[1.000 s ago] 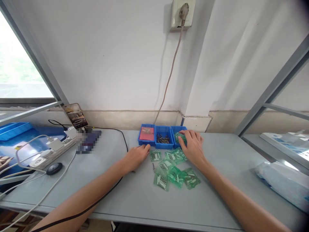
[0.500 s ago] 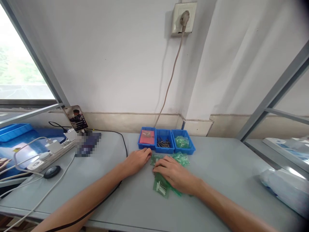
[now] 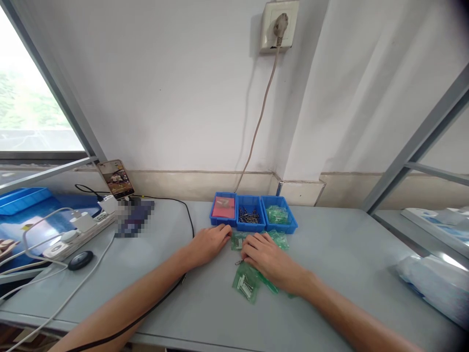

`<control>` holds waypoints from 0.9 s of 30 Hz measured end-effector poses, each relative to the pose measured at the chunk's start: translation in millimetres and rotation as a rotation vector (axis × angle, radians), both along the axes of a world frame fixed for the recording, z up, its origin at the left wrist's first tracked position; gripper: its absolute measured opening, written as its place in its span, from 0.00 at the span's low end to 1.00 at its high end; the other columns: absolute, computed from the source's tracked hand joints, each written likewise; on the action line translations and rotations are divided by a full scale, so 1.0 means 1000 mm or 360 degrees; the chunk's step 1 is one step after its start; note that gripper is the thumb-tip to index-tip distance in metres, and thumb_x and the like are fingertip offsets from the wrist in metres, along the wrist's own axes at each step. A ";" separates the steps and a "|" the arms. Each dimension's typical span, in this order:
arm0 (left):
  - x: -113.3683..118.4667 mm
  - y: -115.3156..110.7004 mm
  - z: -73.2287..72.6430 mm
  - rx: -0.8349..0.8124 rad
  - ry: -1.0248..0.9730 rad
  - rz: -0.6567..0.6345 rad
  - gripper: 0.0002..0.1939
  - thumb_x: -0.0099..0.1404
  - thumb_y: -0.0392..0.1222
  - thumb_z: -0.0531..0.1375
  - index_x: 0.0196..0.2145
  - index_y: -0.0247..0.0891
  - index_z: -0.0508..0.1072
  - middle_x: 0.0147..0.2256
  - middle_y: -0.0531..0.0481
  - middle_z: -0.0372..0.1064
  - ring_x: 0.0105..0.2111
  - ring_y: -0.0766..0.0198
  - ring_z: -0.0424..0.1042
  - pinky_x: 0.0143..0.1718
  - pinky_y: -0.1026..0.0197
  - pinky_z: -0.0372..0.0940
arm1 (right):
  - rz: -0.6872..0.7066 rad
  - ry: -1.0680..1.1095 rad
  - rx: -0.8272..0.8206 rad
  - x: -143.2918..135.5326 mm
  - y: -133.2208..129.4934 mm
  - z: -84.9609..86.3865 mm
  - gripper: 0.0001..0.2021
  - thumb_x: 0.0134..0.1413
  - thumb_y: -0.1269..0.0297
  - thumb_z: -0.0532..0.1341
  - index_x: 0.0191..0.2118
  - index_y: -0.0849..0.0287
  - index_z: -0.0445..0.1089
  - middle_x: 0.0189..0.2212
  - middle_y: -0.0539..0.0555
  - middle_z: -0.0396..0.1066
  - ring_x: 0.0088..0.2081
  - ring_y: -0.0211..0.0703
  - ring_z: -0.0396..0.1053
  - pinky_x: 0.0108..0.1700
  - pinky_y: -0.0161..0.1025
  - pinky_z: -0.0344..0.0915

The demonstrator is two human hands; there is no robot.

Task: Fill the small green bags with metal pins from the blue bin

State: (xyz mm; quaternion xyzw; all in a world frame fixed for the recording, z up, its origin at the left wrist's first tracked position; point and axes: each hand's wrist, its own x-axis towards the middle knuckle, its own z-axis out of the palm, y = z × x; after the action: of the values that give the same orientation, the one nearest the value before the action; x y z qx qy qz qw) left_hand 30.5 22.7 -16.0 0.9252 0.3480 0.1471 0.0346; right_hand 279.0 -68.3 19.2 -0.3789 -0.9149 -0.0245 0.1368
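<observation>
Head view: both of my hands lie low on the grey table point(image 3: 330, 254), just in front of a row of three blue bins.

My left hand point(image 3: 209, 244) rests palm down with fingers loosely together, their tips at the edge of the green bags; I see nothing held in it. My right hand point(image 3: 269, 259) lies flat over the cluster of small green bags point(image 3: 246, 283), fingers slightly spread and pressing on them. Whether a bag is pinched beneath the palm I cannot tell.

Bins, from my left:
- left bin point(image 3: 223, 209): red or pink pieces.
- middle bin point(image 3: 249, 215): loose dark metal pins.
- right bin point(image 3: 279, 215): green bags already inside.

Progress, as I judge it: part of the work is done, since some bags sit in the right bin. More is left, as several bags lie on the table under and beside my right hand. One bag near me shows pale pins inside it. A single loose pin point(image 3: 239, 262) lies on the table just by my right fingertips.

Off to my left stand a propped phone point(image 3: 115, 178) and a power strip point(image 3: 78, 230), well apart from the work.
</observation>
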 end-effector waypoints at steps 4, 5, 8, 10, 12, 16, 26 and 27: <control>0.001 -0.002 0.003 -0.0010 0.0017 0.0005 0.08 0.82 0.42 0.50 0.50 0.42 0.68 0.45 0.48 0.75 0.42 0.56 0.77 0.40 0.60 0.66 | 0.0011 0.0002 0.0112 -0.002 -0.002 0.004 0.09 0.75 0.72 0.54 0.41 0.56 0.69 0.39 0.55 0.73 0.40 0.51 0.67 0.44 0.49 0.63; 0.001 -0.002 0.004 -0.0014 0.0020 0.0006 0.08 0.82 0.42 0.50 0.50 0.42 0.68 0.45 0.48 0.75 0.43 0.56 0.77 0.41 0.60 0.66 | 0.0003 0.0029 0.0132 -0.002 -0.002 0.006 0.09 0.74 0.72 0.54 0.41 0.55 0.69 0.39 0.55 0.72 0.39 0.51 0.67 0.44 0.49 0.62; 0.001 -0.003 0.006 -0.0026 0.0037 0.0007 0.08 0.83 0.42 0.50 0.50 0.42 0.68 0.46 0.48 0.74 0.43 0.56 0.77 0.41 0.59 0.66 | -0.0058 0.0071 0.0159 0.000 -0.002 0.008 0.10 0.73 0.72 0.54 0.38 0.55 0.67 0.37 0.55 0.72 0.38 0.51 0.66 0.42 0.47 0.60; 0.000 -0.003 0.007 -0.0033 0.0054 0.0010 0.08 0.83 0.43 0.50 0.51 0.43 0.68 0.46 0.49 0.74 0.43 0.56 0.77 0.42 0.59 0.66 | -0.0103 0.0014 0.0178 0.002 -0.002 0.009 0.10 0.73 0.73 0.54 0.38 0.55 0.66 0.36 0.54 0.71 0.38 0.50 0.66 0.42 0.46 0.60; 0.000 -0.003 0.007 -0.0036 0.0067 0.0015 0.09 0.83 0.44 0.49 0.51 0.43 0.68 0.46 0.49 0.74 0.43 0.56 0.77 0.42 0.59 0.66 | -0.0126 -0.0059 0.0178 0.002 -0.003 0.010 0.09 0.73 0.72 0.55 0.38 0.55 0.66 0.37 0.54 0.71 0.39 0.50 0.66 0.44 0.46 0.60; 0.001 -0.003 0.007 -0.0030 0.0072 0.0019 0.09 0.83 0.44 0.49 0.51 0.43 0.67 0.47 0.49 0.75 0.43 0.56 0.77 0.42 0.59 0.66 | -0.0129 -0.0076 0.0051 0.000 -0.006 0.011 0.08 0.73 0.71 0.56 0.38 0.55 0.66 0.39 0.53 0.71 0.40 0.48 0.67 0.45 0.46 0.61; 0.001 -0.006 0.010 -0.0054 0.0084 0.0014 0.08 0.83 0.43 0.50 0.52 0.44 0.67 0.47 0.49 0.74 0.45 0.56 0.77 0.43 0.60 0.66 | -0.0284 0.0484 -0.0109 0.010 0.008 -0.005 0.10 0.78 0.69 0.51 0.44 0.53 0.66 0.40 0.53 0.73 0.41 0.49 0.68 0.45 0.45 0.63; 0.001 -0.005 0.010 -0.0048 0.0089 0.0013 0.08 0.83 0.43 0.50 0.52 0.44 0.67 0.47 0.49 0.74 0.45 0.56 0.77 0.42 0.60 0.66 | -0.0296 0.0562 -0.0081 0.012 0.010 -0.007 0.10 0.78 0.69 0.50 0.47 0.52 0.68 0.42 0.53 0.74 0.42 0.50 0.69 0.47 0.47 0.63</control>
State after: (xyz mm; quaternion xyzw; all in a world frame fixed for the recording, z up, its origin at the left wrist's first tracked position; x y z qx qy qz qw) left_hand 31.1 17.2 -5.9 0.9270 0.3547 0.1161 0.0383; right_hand 290.6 -57.9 12.2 -0.4637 -0.8381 0.0528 0.2826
